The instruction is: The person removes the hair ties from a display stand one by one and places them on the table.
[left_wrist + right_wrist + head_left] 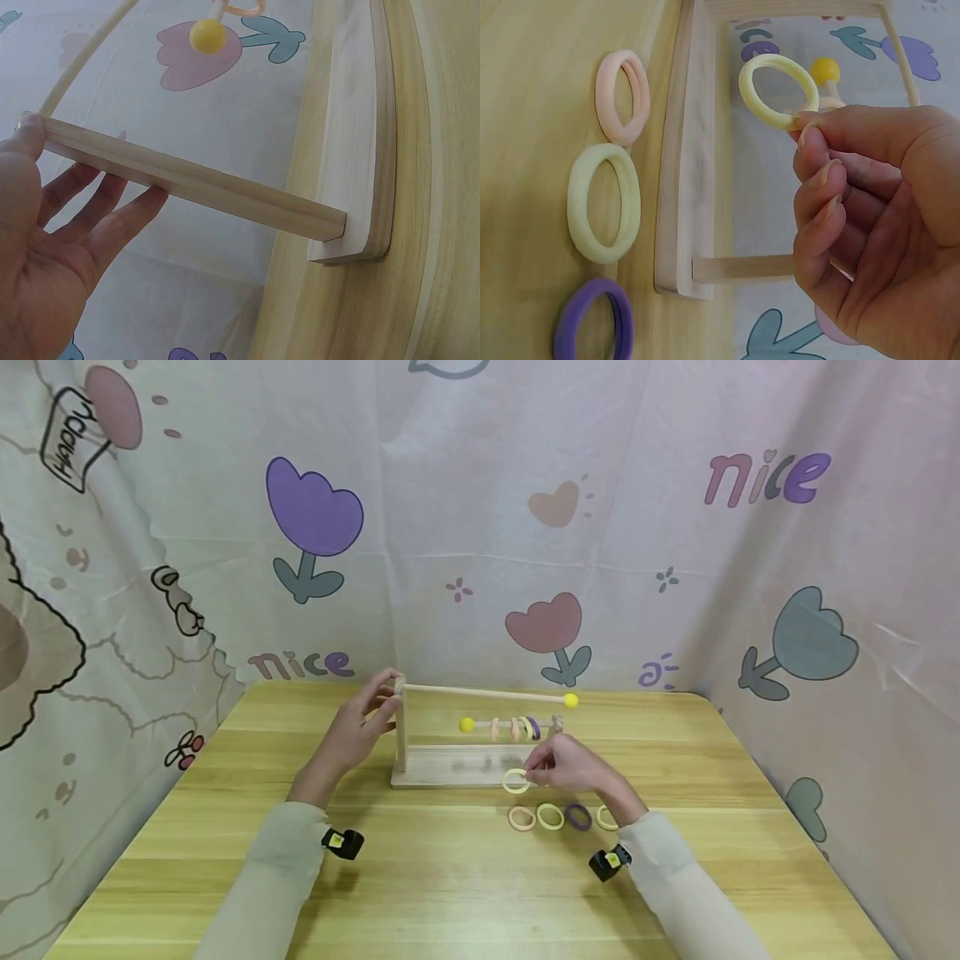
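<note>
A wooden rack [465,767] stands on the table, with an upright post at each end and a rod reaching sideways from each post. My left hand [356,731] grips the top of the left post [195,176], thumb on its end and fingers along its side. Between thumb and forefinger, my right hand [877,202] pinches a pale yellow hair tie [750,90], held up in front of the rack. Several hair ties hang on the lower rod, among them a purple one [534,727]. The upper rod [487,693] bears none.
In front of the rack a row of hair ties lies on the table: a peach one [600,97], a yellow one [581,206], a purple one [570,319] and another yellow one [602,821]. Yellow balls [572,701] cap the rods. A printed curtain [465,485] hangs behind the table.
</note>
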`<state>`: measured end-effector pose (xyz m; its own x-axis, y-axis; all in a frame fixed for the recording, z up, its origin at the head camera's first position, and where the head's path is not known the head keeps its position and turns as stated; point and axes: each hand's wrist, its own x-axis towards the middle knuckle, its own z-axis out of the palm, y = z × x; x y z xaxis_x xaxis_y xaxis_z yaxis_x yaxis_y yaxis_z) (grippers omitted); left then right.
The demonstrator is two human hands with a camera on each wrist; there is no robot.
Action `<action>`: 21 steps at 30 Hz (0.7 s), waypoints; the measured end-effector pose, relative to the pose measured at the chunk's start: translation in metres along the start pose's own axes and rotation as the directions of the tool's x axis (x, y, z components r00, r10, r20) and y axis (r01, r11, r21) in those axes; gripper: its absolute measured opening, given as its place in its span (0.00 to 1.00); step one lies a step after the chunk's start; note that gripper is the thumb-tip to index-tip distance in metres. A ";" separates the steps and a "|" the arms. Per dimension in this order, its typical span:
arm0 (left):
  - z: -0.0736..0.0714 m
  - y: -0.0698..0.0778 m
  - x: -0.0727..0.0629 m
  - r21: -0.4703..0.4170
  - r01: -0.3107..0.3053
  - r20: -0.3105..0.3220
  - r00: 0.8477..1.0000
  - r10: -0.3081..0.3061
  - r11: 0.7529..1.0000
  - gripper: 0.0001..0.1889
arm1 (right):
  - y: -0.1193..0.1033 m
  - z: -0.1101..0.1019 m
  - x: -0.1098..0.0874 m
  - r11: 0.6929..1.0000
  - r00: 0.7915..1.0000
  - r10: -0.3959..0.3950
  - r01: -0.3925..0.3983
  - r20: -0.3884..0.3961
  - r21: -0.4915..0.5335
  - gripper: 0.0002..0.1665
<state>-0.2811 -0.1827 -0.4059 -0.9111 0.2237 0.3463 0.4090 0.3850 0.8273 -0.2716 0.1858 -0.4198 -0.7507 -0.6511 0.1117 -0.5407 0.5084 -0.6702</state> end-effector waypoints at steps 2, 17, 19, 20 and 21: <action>0.000 0.001 0.000 -0.004 -0.003 0.005 1.000 0.003 1.000 0.22 | -0.001 0.002 0.001 1.000 1.000 0.006 -0.006 0.007 -0.004 0.03; -0.001 0.001 0.000 -0.012 -0.010 0.009 1.000 0.010 1.000 0.22 | -0.005 0.016 0.012 0.999 0.994 0.035 -0.038 0.103 0.021 0.04; -0.001 0.000 0.000 -0.008 -0.011 0.007 1.000 0.011 1.000 0.22 | -0.006 0.018 0.013 0.999 0.993 0.032 -0.035 0.114 0.019 0.04; -0.001 0.000 0.000 -0.005 -0.012 0.005 1.000 0.012 1.000 0.22 | -0.006 0.019 0.013 0.999 0.993 0.034 -0.036 0.115 0.016 0.04; -0.001 -0.001 0.000 -0.003 -0.014 0.003 1.000 0.014 1.000 0.21 | -0.006 0.020 0.014 0.999 0.992 0.035 -0.037 0.118 0.014 0.04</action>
<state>-0.2815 -0.1835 -0.4061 -0.9050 0.2320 0.3565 0.4216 0.3789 0.8238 -0.2711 0.1624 -0.4289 -0.7193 -0.6947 0.0005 -0.5069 0.5243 -0.6843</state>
